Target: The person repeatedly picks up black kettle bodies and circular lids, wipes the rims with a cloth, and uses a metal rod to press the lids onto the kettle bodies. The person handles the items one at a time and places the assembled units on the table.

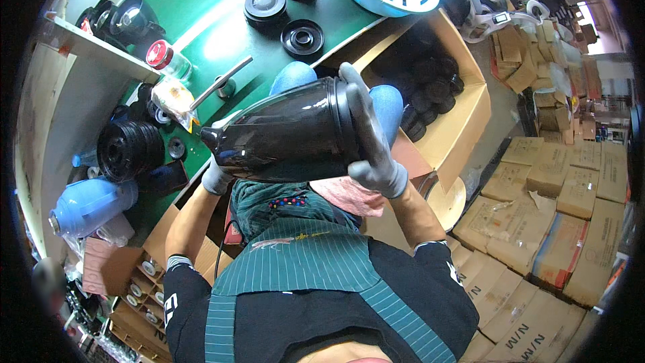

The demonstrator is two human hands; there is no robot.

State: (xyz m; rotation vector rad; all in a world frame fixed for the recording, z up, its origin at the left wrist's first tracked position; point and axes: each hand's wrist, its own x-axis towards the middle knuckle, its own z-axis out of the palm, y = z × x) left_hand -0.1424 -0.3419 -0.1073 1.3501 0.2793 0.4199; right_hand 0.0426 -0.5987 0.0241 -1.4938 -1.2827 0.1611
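A glossy black jug-shaped flask body [279, 134] lies sideways across my lap, its narrow nozzle-like end to the left and its wide ringed base to the right. My left hand [216, 176], in a grey glove, supports it from below near the narrow end; the flask hides most of those fingers. Against the wide base presses my right hand [373, 138], also gloved, its thumb below and fingers reaching up round the rim. Beyond the flask, on the green table, lies a single black round lid [302, 39].
Stacked black lids [265, 5] and a blue basin of parts [393, 3] stand farther back. A metal rod [222, 83], red-capped jar [168, 58] and blue flask [91, 203] are at left. Right, an open carton [474, 117] holds black round parts near piled cartons [517, 222].
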